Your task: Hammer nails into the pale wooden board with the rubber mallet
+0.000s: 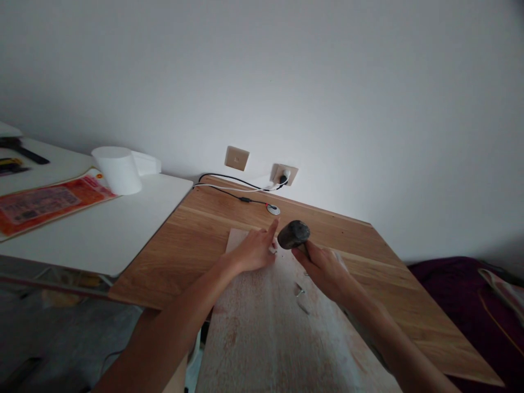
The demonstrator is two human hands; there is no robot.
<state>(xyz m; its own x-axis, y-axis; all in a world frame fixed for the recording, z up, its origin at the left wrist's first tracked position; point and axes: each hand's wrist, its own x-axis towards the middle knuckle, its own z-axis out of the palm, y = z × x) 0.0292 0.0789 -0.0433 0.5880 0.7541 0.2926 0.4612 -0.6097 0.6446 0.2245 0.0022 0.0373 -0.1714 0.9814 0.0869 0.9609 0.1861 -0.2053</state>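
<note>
A pale wooden board (262, 322) lies on a wooden table (188, 240) in front of me. My right hand (323, 267) is closed round the handle of a hammer (293, 233), whose dark head hovers just above the board's far end. My left hand (254, 250) rests on the board beside the hammer head, its fingers pinched on a small white piece (272, 250) that I cannot make out. Two small metal nails (300, 290) lie loose on the board near my right wrist.
A white table (102, 229) at left carries a white roll (118, 169) and an orange packet (45, 203). Black and white cables (237, 191) run from a wall socket (283, 174) across the wooden table's far edge. A dark purple cloth (462, 295) lies at right.
</note>
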